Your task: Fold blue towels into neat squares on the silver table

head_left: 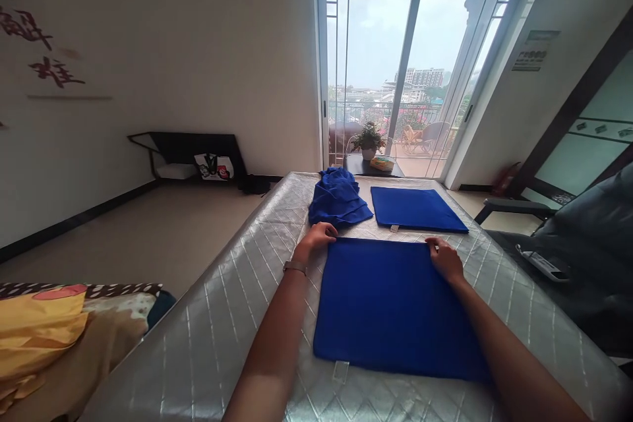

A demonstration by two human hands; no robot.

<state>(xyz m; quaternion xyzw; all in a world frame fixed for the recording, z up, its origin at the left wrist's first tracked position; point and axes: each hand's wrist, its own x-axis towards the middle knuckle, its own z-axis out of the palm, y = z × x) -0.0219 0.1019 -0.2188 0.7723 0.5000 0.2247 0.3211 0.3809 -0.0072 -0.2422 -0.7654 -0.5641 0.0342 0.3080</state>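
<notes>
A blue cloth (390,306) lies flat on the quilted silver mattress (212,336) in front of me. My left hand (316,237) pinches its far left corner, fingers curled. At the far right corner, my right hand (445,258) grips the edge with bent fingers. A watch sits on my left wrist. Beyond the cloth, a folded blue cloth (414,209) lies flat to the right. A crumpled heap of blue cloths (338,198) rests to the left of it, just past my left hand.
A small dark table with a potted plant (368,140) stands before the glass balcony door (410,66). A dark chair with a remote (544,265) is at the right. Patterned bedding (54,330) lies at the lower left. Open floor stretches left of the mattress.
</notes>
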